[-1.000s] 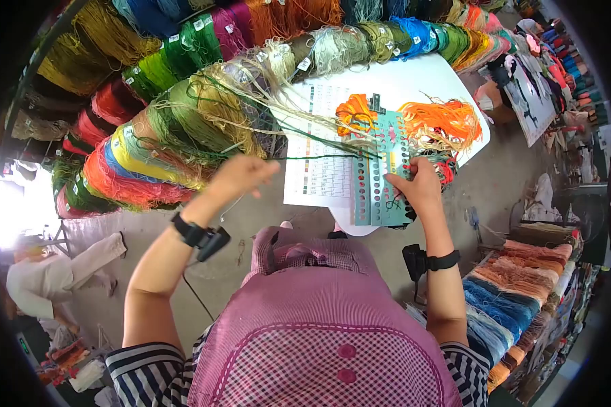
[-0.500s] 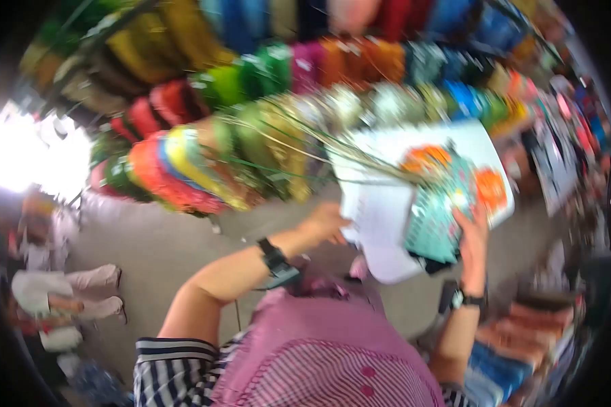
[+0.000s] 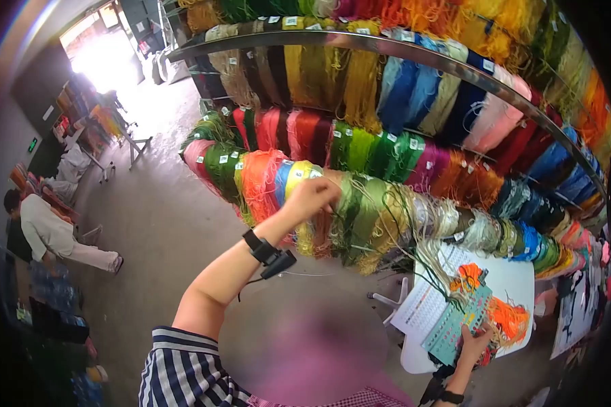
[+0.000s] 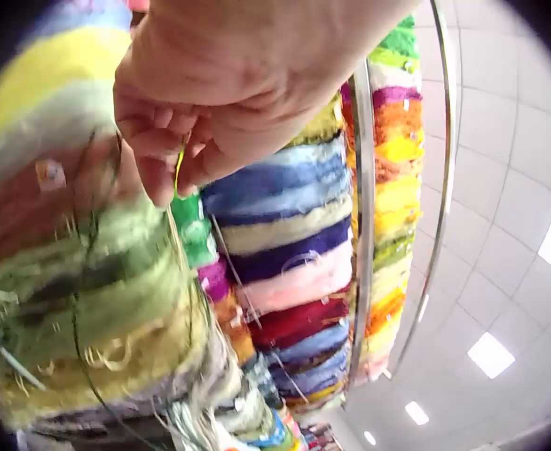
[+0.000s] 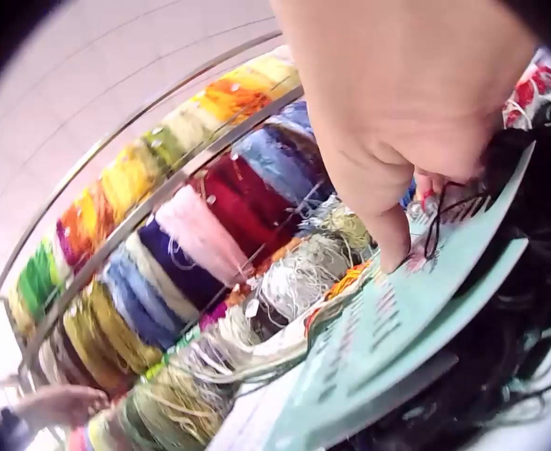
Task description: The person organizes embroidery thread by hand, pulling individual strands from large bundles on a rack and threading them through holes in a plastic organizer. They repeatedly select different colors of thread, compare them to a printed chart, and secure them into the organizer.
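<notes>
In the head view my left hand (image 3: 313, 199) is raised in front of the hanging skeins, near the yellow skein (image 3: 305, 173) and the olive-green skein (image 3: 373, 210). The left wrist view shows its thumb and fingers pinching a thin yellow-green thread (image 4: 180, 169). My right hand (image 3: 477, 341) holds the edge of a teal thread card (image 3: 458, 322) with rows of holes, its thumb on top in the right wrist view. Long green and cream strands (image 3: 431, 261) run from the rack down to the card.
A white table (image 3: 414, 359) carries a printed chart sheet (image 3: 414, 308) and orange thread bundles (image 3: 508, 319). Curved metal rails (image 3: 387, 44) with several rows of colourful skeins stand ahead. A person (image 3: 54, 230) in light clothes is at the left.
My left hand has gone from beside the table up to the hanging skeins. The head view has swung left, so card and table now sit lower right. My right hand stays at the card.
</notes>
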Available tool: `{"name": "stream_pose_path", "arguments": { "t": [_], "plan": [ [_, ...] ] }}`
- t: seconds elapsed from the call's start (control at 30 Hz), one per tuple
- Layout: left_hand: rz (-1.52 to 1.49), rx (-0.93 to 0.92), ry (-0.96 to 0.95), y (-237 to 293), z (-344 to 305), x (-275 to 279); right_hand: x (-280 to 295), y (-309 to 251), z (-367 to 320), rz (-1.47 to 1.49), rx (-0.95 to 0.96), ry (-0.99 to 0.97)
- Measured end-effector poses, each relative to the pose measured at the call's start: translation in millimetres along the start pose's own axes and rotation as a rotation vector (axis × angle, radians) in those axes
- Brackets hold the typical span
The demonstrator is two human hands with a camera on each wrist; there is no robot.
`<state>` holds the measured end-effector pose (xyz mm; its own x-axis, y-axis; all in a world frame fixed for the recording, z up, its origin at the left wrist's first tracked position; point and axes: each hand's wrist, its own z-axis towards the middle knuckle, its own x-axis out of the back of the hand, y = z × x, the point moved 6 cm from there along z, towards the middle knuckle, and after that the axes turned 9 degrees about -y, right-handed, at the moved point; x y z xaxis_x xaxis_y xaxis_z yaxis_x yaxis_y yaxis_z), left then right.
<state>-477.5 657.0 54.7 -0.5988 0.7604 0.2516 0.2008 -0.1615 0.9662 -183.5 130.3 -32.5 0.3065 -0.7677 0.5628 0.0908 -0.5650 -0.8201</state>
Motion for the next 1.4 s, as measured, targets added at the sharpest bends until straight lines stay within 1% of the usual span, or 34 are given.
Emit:
{"name": "stream_pose_path", "arguments": {
  "t": [0.03, 0.1, 0.13, 0.17, 0.23, 0.27, 0.3, 0.37, 0.4, 0.43, 0.5, 0.53, 0.57, 0.63, 0.67, 0.7, 0.77, 0.8, 0.83, 0.9, 0.93, 0.97, 1.03, 1.07, 1.1, 1.13, 1.17, 1.2, 1.23, 1.3, 1.37, 1.4],
  "plan": [
    [0.0, -0.001, 0.077, -5.2, 3.6, 25.6, -5.3, -15.9, -11.2, 0.0, 0.008, -0.009],
    [0.079, -0.022, 0.225, -16.0, 7.0, 69.1, -5.1, -64.2, -31.3, -0.372, 0.405, 0.21],
    [0.021, -0.094, 0.306, -23.1, 9.9, 83.7, -11.6, -53.4, -29.1, -0.258, 0.42, 0.122],
    [0.019, -0.095, 0.308, -33.3, 12.4, 95.0, -10.5, -44.0, -28.3, -0.26, 0.423, 0.123],
    [0.093, -0.107, 0.36, -36.4, 10.7, 113.0, -19.2, -29.7, -18.7, -0.424, 0.253, -0.097],
    [0.111, -0.122, 0.402, -36.6, 9.2, 120.5, -16.3, -31.3, -13.2, -0.426, 0.265, -0.099],
    [0.109, -0.123, 0.415, -31.0, 5.9, 121.1, -8.6, -40.2, -10.3, -0.503, 0.339, -0.044],
    [0.159, -0.02, 0.499, -17.2, 2.1, 131.3, 1.7, -61.2, -5.1, -0.634, 0.484, 0.074],
    [0.207, -0.108, 0.557, -24.1, 9.6, 141.5, 3.1, -69.1, 2.2, -0.568, 0.457, 0.049],
    [0.22, -0.111, 0.547, -18.9, 16.0, 145.5, 0.5, -76.7, 5.1, -0.558, 0.444, 0.05],
    [0.397, -0.095, 0.574, -9.9, 30.7, 155.5, -10.5, -99.5, 10.1, -0.473, 0.493, -0.035],
    [0.382, -0.051, 0.579, -18.2, 42.3, 166.9, -18.9, -113.1, 5.3, -0.466, 0.495, -0.026],
    [0.378, -0.048, 0.571, -25.3, 54.1, 177.2, -27.1, -126.0, 0.2, -0.473, 0.487, -0.025],
    [0.612, -0.016, 0.633, -29.7, 73.3, 196.5, -46.8, -148.6, -9.4, -0.398, 0.497, -0.111],
    [0.61, 0.019, 0.624, -34.9, 84.8, 205.3, -55.7, -156.4, -14.3, -0.468, 0.524, -0.098],
    [0.608, 0.018, 0.612, -33.3, 92.3, 208.2, -63.4, -159.3, -17.8, -0.472, 0.513, -0.094],
    [0.625, 0.107, 0.628, -33.1, 107.0, 215.4, -80.7, -154.9, -19.4, -0.23, 0.385, -0.171],
    [0.674, 0.232, 0.624, -35.1, 114.3, 221.0, -88.4, -158.7, -23.1, -0.287, 0.462, -0.134],
    [0.673, 0.233, 0.615, -35.1, 118.5, 221.5, -98.0, -157.7, -22.2, -0.292, 0.455, -0.133],
    [0.882, 0.201, 0.665, -25.7, 121.1, 222.1, -116.1, -152.5, -21.5, -0.235, 0.369, -0.184],
    [0.883, 0.201, 0.654, -23.6, 119.7, 224.3, -125.4, -169.0, -26.3, -0.325, 0.444, -0.181],
    [0.848, 0.223, 0.612, -22.1, 120.1, 226.3, -133.5, -179.2, -29.2, -0.327, 0.435, -0.176],
    [0.808, 0.236, 0.564, -26.2, 121.9, 232.2, -150.4, -202.7, -36.2, -0.333, 0.519, -0.186],
    [0.559, 0.155, 0.475, -34.7, 120.3, 234.7, -158.4, -211.3, -38.0, -0.358, 0.56, -0.175],
    [0.311, 0.075, 0.384, -41.6, 118.1, 234.9, -164.5, -220.8, -39.6, -0.363, 0.557, -0.166],
    [0.24, 0.033, 0.328, -41.7, 111.5, 231.8, -173.9, -231.5, -41.7, -0.323, 0.566, -0.217],
    [0.237, 0.028, 0.324, -42.1, 105.0, 228.8, -183.3, -242.2, -43.1, -0.283, 0.576, -0.269],
    [0.004, 0.004, 0.234, -43.7, 98.4, 220.5, -194.2, -253.2, -44.3, -0.296, 0.603, -0.33],
    [-0.227, -0.019, 0.143, -37.3, 87.5, 209.4, -204.3, -263.0, -46.1, -0.3, 0.603, -0.328],
    [-0.297, 0.067, 0.048, -16.5, 57.5, 181.4, -234.9, -281.2, -52.3, -0.11, 0.542, -0.519],
    [-0.152, -0.024, -0.06, 2.7, 27.4, 144.1, -268.4, -300.4, -60.2, 0.06, 0.367, -0.777],
    [-0.123, -0.055, -0.097, 4.8, 10.3, 120.1, -287.6, -312.6, -66.2, 0.281, 0.302, -0.879]
  ]
}}
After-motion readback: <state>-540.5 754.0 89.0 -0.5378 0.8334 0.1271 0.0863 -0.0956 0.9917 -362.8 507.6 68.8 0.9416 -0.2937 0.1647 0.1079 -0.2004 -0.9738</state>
